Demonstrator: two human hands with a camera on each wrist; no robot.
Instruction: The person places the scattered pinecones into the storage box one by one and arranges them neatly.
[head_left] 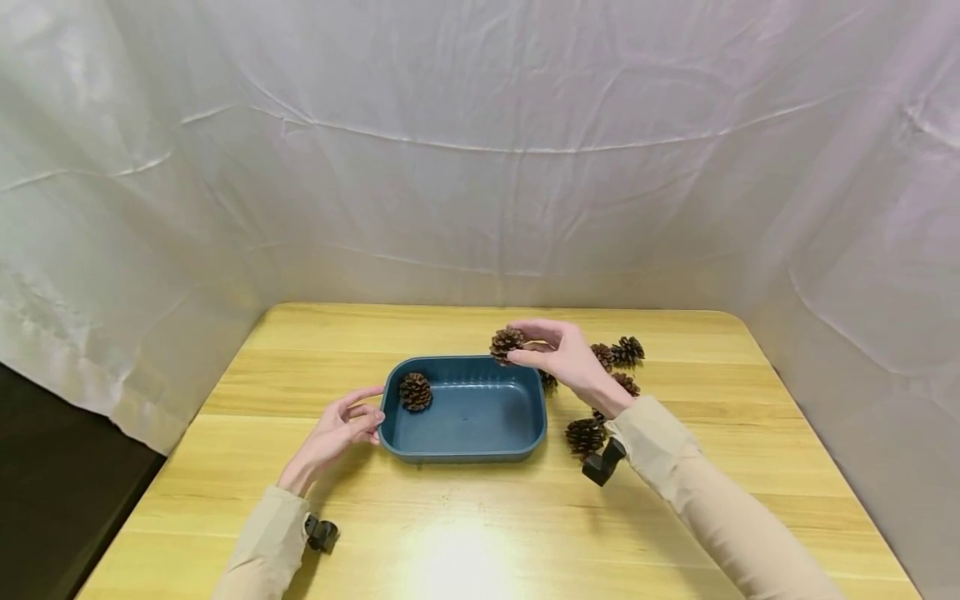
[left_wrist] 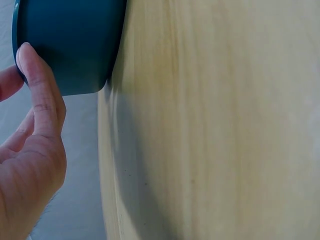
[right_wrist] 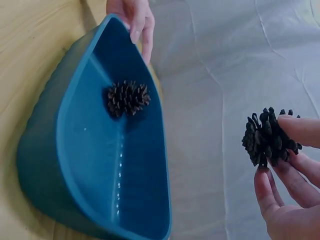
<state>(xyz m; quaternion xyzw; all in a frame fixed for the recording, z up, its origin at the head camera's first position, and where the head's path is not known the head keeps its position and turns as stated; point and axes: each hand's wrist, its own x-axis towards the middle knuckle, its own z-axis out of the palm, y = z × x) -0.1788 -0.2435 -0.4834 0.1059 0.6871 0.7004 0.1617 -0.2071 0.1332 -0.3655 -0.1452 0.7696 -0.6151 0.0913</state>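
Note:
A brown pine cone (head_left: 506,344) is pinched between the thumb and fingertips of my right hand (head_left: 558,354). It is held above the back right part of a blue rectangular plastic container (head_left: 465,457); in the right wrist view this pine cone (right_wrist: 270,137) stands out against the curtain. My left hand (head_left: 341,429) holds the container's left end, its thumb and fingers at the rim. Inside the container, near its left end, lies another pine cone (head_left: 416,392).
Several more pine cones lie on the wooden table (head_left: 675,500) to the right of the container, one (head_left: 585,436) near the right wrist and one (head_left: 627,352) farther back. My right forearm passes over some of them. A pale curtain (head_left: 480,208) hangs behind the table and at its sides.

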